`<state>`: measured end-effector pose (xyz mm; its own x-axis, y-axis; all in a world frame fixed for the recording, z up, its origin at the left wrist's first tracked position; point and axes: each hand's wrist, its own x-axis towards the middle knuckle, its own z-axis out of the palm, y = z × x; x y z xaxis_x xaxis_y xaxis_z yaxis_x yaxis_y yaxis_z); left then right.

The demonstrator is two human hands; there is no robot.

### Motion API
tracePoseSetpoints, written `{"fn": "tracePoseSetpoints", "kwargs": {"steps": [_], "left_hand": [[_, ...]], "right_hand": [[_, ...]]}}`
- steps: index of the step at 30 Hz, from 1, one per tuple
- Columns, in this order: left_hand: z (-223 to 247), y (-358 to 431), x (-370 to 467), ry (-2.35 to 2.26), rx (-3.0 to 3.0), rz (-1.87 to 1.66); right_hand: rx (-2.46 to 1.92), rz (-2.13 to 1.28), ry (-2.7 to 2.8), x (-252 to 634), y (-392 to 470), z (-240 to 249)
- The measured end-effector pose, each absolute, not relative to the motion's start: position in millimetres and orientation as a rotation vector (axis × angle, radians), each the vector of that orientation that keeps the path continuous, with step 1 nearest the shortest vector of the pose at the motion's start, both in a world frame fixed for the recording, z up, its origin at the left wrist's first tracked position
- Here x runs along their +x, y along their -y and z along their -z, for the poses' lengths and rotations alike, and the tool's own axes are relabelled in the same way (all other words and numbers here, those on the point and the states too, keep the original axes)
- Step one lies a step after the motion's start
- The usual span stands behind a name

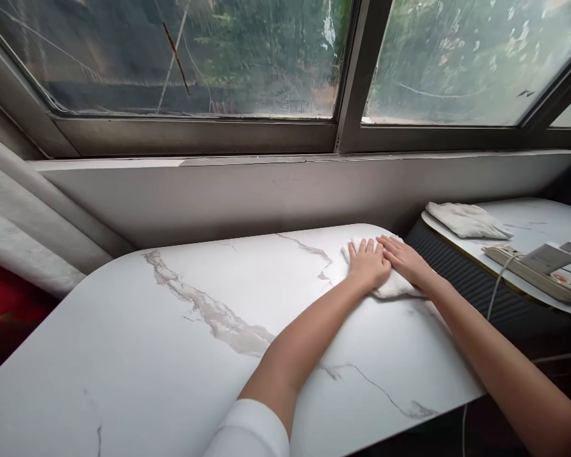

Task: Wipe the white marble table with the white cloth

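A white cloth (397, 285) lies bunched on the white marble-patterned table (171, 355), close to its far right corner. My left hand (368, 263) rests flat on the left part of the cloth with its fingers spread. Beside it, my right hand (406, 260) presses on the cloth from the right, fingers stretched out toward the left hand and touching or nearly touching it. Both palms face down, and neither hand grips the cloth.
At the right, a second marble-patterned table (528, 212) bears another folded white cloth (466, 220), a power strip (537, 273) and a white adapter (549, 257) with cables. A window (266, 63) and wall lie behind. White curtain (23, 216) hangs at the left.
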<state>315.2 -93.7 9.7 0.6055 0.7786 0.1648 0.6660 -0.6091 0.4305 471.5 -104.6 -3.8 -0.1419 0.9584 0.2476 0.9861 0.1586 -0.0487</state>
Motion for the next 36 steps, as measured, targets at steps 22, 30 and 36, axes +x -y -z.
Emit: {"fn": "tracePoseSetpoints", "kwargs": {"steps": [22, 30, 36], "left_hand": [[-17.8, 170.3, 259.9, -1.169, 2.563, -0.455], [-32.2, 255.9, 182.5, -0.859, 2.492, -0.275], [-38.0, 223.6, 147.4, -0.793, 2.172, -0.160]], "right_hand": [[-1.927, 0.208, 2.096, 407.6, 192.3, 6.2], [-1.821, 0.392, 2.143, 343.4, 302.7, 10.8], [-1.829, 0.294, 2.220, 312.0, 281.0, 4.6]]}}
